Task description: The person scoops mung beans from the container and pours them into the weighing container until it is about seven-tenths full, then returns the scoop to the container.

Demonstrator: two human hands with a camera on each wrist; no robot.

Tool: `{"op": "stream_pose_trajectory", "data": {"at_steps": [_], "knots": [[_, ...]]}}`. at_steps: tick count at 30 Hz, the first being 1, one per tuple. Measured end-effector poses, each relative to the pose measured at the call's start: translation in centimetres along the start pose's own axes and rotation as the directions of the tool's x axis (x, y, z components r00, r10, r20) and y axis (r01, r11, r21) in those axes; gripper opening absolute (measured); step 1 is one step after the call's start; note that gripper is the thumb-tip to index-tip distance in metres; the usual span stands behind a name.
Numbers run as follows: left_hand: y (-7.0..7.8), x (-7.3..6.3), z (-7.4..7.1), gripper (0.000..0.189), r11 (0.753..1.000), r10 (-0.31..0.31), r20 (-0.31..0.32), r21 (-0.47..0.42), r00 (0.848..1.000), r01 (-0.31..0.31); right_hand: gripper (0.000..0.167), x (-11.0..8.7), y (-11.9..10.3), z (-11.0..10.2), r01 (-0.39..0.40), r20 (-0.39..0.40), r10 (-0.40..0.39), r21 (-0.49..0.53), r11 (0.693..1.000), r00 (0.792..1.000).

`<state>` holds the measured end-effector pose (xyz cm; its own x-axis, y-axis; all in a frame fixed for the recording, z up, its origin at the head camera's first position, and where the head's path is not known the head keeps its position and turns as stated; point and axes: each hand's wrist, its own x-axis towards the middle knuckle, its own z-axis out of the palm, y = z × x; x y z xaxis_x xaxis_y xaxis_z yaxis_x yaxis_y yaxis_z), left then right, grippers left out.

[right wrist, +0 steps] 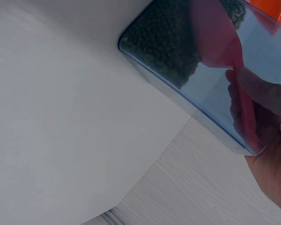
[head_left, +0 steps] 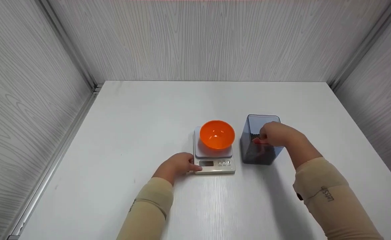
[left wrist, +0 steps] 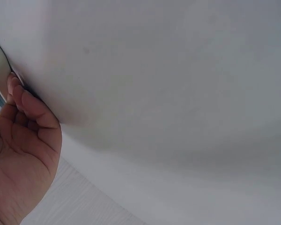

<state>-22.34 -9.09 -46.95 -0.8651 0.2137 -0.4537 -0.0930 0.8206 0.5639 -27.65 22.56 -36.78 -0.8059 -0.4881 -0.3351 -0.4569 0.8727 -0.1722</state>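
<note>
Scoop (right wrist: 219,40) sits in the right hand (head_left: 277,133), inside the container (head_left: 247,148).

The left hand (head_left: 179,162) pinches the left edge of the digital kitchen scale (head_left: 217,169), thumb (head_left: 196,168) extended, fingers (left wrist: 35,105) bent. Right of the scale, the right hand (head_left: 276,134) is curled in a grip. Both sleeved forearms (head_left: 337,203) angle inward.

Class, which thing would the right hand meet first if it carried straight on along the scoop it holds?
Probably the dark green pellets inside the translucent blue container: the right hand holds the red scoop, whose blade points toward them, though depth is unclear.
</note>
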Motion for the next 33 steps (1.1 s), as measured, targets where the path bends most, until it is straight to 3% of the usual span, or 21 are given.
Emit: {"op": "stream_pose_trajectory", "data": {"at_steps": [11,18,27,33], "knots": [[0.3,0.0,0.1,0.032,1.000,0.004,-0.005,0.008,1.000,-0.004,0.011,-0.1,0.7,0.1,0.033,-0.014,-0.033,0.017,0.999,0.999],[0.1,0.1,0.1,0.033,1.000,0.013,-0.005,0.020,1.000,-0.013,0.009,-0.9,1.4,-0.4,0.097,-0.105,-0.093,0.030,0.995,0.990],[-0.1,0.2,0.0,0.034,1.000,0.009,-0.007,0.016,1.000,-0.009,0.006,-2.2,2.1,-1.1,0.101,-0.195,-0.085,0.075,0.992,0.977],[-0.1,0.1,0.0,0.033,1.000,0.004,-0.004,0.017,1.000,-0.004,0.012,-3.1,3.2,-0.9,0.064,-0.214,-0.020,0.200,0.978,0.977]]}}
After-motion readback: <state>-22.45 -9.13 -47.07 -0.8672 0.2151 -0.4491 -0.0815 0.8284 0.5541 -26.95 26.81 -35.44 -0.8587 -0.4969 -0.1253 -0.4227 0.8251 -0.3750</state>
